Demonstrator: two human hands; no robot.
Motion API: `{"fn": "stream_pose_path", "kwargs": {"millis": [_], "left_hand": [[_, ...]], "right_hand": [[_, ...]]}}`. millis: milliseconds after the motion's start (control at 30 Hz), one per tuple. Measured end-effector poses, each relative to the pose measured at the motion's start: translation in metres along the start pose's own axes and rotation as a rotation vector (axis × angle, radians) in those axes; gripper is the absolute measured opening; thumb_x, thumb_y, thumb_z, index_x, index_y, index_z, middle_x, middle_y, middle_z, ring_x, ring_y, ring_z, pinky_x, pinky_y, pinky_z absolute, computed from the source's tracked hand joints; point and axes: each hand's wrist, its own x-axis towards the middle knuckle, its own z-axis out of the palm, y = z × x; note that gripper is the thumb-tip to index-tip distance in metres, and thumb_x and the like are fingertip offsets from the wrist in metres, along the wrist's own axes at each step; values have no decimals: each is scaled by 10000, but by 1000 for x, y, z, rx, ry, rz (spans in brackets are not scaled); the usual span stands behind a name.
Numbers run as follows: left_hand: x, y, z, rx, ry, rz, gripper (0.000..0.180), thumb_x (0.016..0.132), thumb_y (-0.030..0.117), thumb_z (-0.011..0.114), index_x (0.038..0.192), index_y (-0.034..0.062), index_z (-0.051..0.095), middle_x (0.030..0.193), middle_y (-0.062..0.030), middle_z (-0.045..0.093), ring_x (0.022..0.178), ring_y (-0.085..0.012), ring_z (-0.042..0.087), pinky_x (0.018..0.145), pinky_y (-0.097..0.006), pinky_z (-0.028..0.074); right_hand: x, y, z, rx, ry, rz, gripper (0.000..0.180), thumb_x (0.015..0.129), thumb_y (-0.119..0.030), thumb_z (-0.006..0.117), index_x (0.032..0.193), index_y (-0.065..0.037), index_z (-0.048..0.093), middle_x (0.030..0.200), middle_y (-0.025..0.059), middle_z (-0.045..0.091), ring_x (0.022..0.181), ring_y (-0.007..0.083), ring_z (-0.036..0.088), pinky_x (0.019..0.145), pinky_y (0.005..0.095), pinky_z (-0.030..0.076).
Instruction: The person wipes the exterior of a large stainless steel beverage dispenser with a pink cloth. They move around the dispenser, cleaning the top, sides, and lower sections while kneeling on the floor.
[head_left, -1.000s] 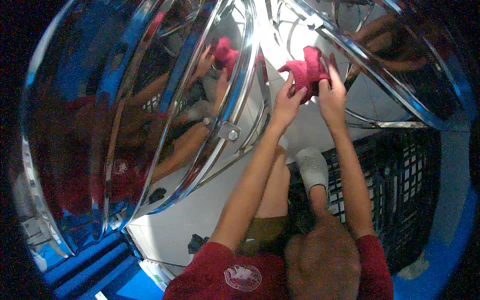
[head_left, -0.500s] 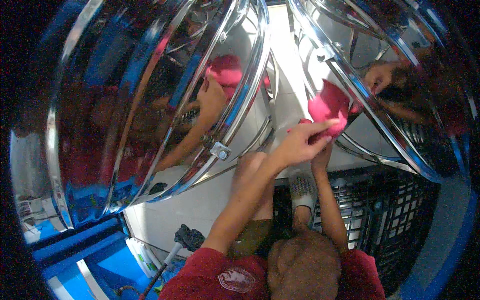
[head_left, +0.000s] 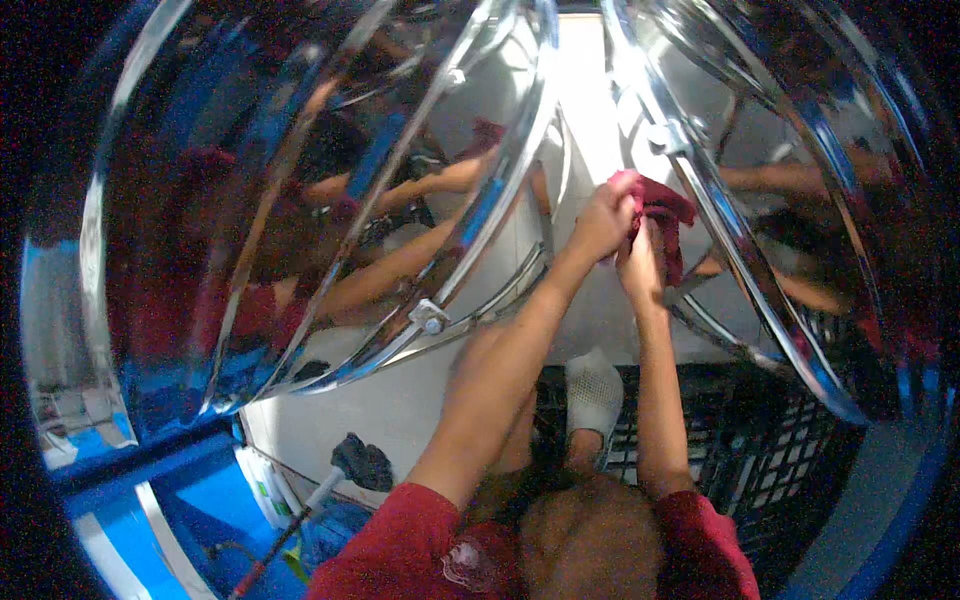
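Observation:
Both my arms reach forward into the gap between two chrome tube frames, [head_left: 425, 316] being a bolt-like fitting on the left frame. My left hand [head_left: 604, 222] is closed round part of a red cloth [head_left: 668, 205]. Right beside it, my right hand [head_left: 642, 262] is also closed on the cloth, its fingers partly hidden behind the fabric. The rest of the cloth hangs in folds to the right of the hands, close to the tubes of the right frame [head_left: 722, 240]. I cannot tell whether the cloth touches those tubes.
Glossy surfaces behind the tubes mirror my arms. A black plastic grid crate [head_left: 720, 425] lies at lower right. At lower left are a blue bin [head_left: 210, 500] and a pole with a dark cloth-like bundle [head_left: 362, 462]. My light perforated shoe [head_left: 592, 392] rests below my hands.
Both hands have moved farther forward with the red cloth and come closer together. The cloth now hangs to the right of them, darker and more bunched.

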Motion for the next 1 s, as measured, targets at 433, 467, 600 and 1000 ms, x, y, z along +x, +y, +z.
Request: {"fn": "stream_pose_path", "kwargs": {"millis": [433,467,600,1000], "left_hand": [[-31,-16,-50,719,-472,-138,575,862,271,584,1309,-74,478,1437,-374,337,1312,-465,418,1123,-614,222],[-30,-13,-50,648,-509,-189,599,840,249,631,1310,-85,467,1447,-381,306,1291,-469,435,1084,-588,328],[-33,1,-54,554,-491,-103,611,833,212,656,1321,-87,444,1455,-388,272,1209,-502,491,1022,-517,429],[-45,-10,-62,304,-421,-36,591,916,290,594,1363,-31,382,1483,-389,190,1219,-525,461,1048,-500,400]], "right_hand": [[166,34,112,14,61,-55,623,1016,-408,423,1010,215,417,780,402,577,820,536,608,710,558,479],[186,36,127,-137,125,-100,497,1019,-303,434,1074,190,474,747,338,624,727,454,660,682,501,516],[248,38,172,-986,157,-273,312,923,-103,509,1168,64,605,712,84,681,635,194,665,664,404,539],[215,-13,107,21,-160,258,595,1005,-426,384,1177,138,462,1039,376,615,1074,478,592,907,511,469]]}}
